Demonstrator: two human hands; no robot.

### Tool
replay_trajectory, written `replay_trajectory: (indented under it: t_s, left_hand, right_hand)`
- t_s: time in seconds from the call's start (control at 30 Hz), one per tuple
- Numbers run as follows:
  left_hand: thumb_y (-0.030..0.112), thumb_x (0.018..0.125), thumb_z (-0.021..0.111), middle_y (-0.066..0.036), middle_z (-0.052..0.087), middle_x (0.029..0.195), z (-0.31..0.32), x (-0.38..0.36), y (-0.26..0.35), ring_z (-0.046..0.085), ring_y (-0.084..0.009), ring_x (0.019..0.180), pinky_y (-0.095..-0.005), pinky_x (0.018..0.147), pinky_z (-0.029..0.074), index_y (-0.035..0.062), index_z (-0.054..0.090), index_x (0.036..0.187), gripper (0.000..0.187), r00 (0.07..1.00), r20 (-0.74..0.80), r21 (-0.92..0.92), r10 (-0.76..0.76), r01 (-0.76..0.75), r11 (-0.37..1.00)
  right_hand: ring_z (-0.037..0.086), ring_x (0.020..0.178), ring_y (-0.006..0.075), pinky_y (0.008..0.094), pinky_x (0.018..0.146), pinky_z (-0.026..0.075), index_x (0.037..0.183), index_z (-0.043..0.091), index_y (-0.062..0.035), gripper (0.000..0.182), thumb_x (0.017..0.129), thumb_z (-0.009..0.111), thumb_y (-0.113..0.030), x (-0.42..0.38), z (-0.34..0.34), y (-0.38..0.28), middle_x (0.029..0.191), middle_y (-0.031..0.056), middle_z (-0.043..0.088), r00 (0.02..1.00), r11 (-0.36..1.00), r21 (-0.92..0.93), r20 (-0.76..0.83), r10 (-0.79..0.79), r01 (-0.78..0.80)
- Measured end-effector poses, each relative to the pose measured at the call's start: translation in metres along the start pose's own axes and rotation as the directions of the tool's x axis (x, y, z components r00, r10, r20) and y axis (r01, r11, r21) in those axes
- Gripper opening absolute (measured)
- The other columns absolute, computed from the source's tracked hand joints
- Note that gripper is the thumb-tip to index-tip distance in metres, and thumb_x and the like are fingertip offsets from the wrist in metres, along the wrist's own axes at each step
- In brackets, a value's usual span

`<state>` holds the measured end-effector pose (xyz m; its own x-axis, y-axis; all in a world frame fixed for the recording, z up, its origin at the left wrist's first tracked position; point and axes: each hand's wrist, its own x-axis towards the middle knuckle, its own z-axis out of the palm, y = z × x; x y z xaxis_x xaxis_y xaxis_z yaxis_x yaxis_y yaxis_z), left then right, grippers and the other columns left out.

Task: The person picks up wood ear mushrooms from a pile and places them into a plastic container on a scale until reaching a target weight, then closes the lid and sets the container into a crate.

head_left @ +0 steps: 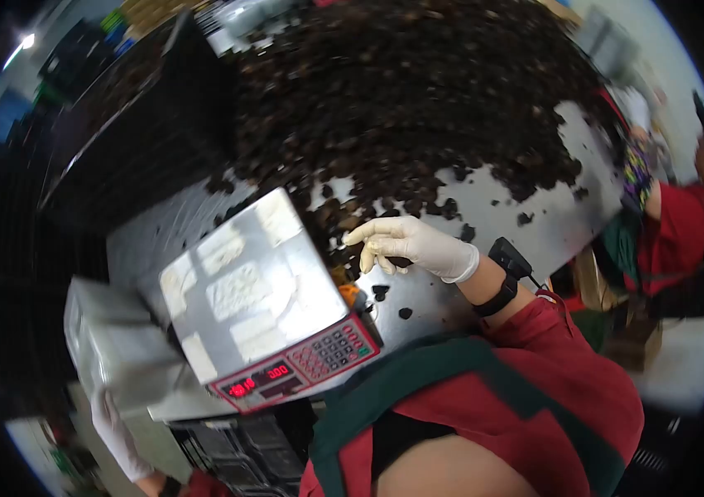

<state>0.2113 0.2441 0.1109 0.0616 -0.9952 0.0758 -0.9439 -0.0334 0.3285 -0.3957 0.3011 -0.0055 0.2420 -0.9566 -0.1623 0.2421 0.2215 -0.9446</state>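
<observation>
My right hand (414,246), in a white glove, hovers over the metal table just right of the scale, its fingers loosely curled and apart with nothing visible between them. The digital scale (252,282) has a bare metal plate with pale patches and a lit red display. My left hand (116,431), also gloved, is at the lower left against stacked clear plastic containers (120,340); its fingers are partly hidden by blur and the containers. A large heap of dark pieces (418,99) covers the table beyond the scale.
A black crate (145,124) stands at the upper left. Scattered dark pieces lie on the metal table (443,302). At the right edge another person in a red top (679,236) stands by the table, a gloved hand near the heap. Dark crates (240,455) are below the scale.
</observation>
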Motion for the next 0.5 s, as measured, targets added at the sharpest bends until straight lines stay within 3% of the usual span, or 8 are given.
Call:
replay_trajectory:
  t_s: [0.03,0.1,0.17,0.3,0.37,0.5]
  left_hand:
    - [0.011,0.099,0.055,-0.015,0.065,0.117,-0.011,0.010,-0.002,0.059,-0.0251,0.112,-0.0368,0.104,0.043,-0.0038,0.060,0.122,0.028,0.996,0.078,0.064,-0.052,0.047,0.997]
    - [0.008,0.096,0.058,-0.011,0.064,0.106,-0.021,0.029,-0.037,0.059,-0.0245,0.102,-0.0405,0.102,0.042,-0.0014,0.063,0.113,0.020,0.987,0.155,-0.015,-0.033,0.035,0.999]
    - [-0.002,0.085,0.072,-0.017,0.071,0.096,-0.028,0.015,0.030,0.065,-0.0224,0.087,-0.0344,0.076,0.054,-0.0035,0.071,0.105,0.020,0.999,0.034,0.023,0.040,-0.041,0.999]
    - [-0.001,0.082,0.076,-0.013,0.069,0.084,-0.035,0.029,0.027,0.059,-0.0192,0.078,-0.0337,0.072,0.050,-0.0039,0.070,0.093,0.013,0.995,0.061,-0.067,0.075,-0.071,0.995]
    - [0.002,0.080,0.078,-0.010,0.066,0.079,-0.041,0.034,0.023,0.057,-0.0181,0.074,-0.0331,0.070,0.049,-0.0042,0.066,0.083,0.014,0.990,-0.015,-0.127,0.141,-0.142,0.982]
    - [0.002,0.079,0.080,-0.007,0.064,0.078,-0.052,0.031,0.052,0.056,-0.0174,0.072,-0.0316,0.069,0.048,-0.0016,0.065,0.083,0.016,0.987,0.013,0.186,0.161,-0.160,0.969]
  right_hand:
    - [0.056,0.064,0.0074,0.0199,0.054,0.044,0.129,0.058,0.0023,0.032,0.101,0.051,-0.013,-0.006,-0.013,0.007,0.091,0.0099,0.071,0.999,1.000,0.007,-0.043,0.005,-0.005]
    - [0.056,0.063,0.0077,0.0204,0.053,0.044,0.128,0.059,0.0024,0.032,0.101,0.051,-0.013,-0.014,-0.037,0.020,0.091,0.0103,0.071,0.994,1.000,0.030,-0.113,0.009,-0.005]
    - [0.057,0.063,0.0078,0.0205,0.050,0.044,0.126,0.060,0.0026,0.030,0.101,0.050,-0.011,-0.018,-0.060,0.028,0.091,0.0109,0.071,0.985,1.000,-0.019,-0.171,0.016,-0.019]
    - [0.057,0.062,0.0055,0.0183,0.050,0.043,0.124,0.062,-0.0006,0.028,0.101,0.051,-0.013,-0.001,-0.088,0.013,0.089,0.0066,0.071,0.964,0.994,-0.094,-0.264,0.023,-0.049]
    - [0.056,0.061,0.0047,0.0193,0.051,0.043,0.123,0.062,-0.0015,0.029,0.100,0.054,-0.017,0.018,-0.098,-0.003,0.087,0.0044,0.071,0.960,0.983,-0.178,-0.280,-0.004,-0.048]
    - [0.058,0.067,0.0064,0.0222,0.060,0.049,0.121,0.064,-0.0001,0.029,0.098,0.055,-0.015,0.076,-0.122,-0.033,0.088,0.0040,0.070,0.944,0.897,-0.440,-0.278,-0.180,0.041]
